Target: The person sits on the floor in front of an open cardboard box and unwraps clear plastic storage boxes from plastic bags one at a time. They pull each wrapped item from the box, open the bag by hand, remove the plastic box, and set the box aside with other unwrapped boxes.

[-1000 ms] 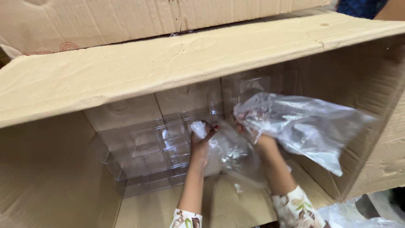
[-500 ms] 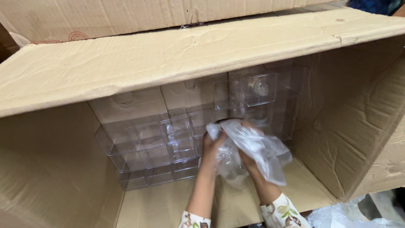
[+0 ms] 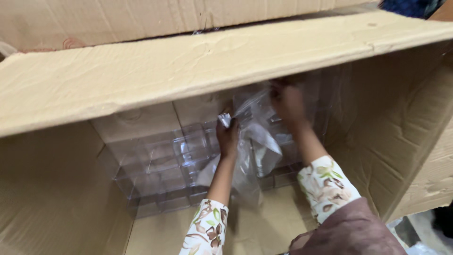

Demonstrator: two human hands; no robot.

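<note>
both hands are deep inside a big cardboard box (image 3: pixel 406 141) lying on its side, its top flap (image 3: pixel 198 66) hanging over the opening. the left hand (image 3: pixel 228 137) is closed around a crumpled bunch of a clear plastic bag (image 3: pixel 252 141), pinching it near the upper edge. the right hand (image 3: pixel 287 101) is higher and further in, just under the flap, fingers curled onto the same bag's top part; the grip looks closed, though shadow and the flap hide the fingertips. the bag hangs between the two hands and trails down toward the box floor in front of the wrists. behind and to the left of the hands sits a stack of clear plastic boxes (image 3: pixel 165 170), packed in rows against the back wall. both arms wear floral sleeves (image 3: pixel 207 229).
</note>
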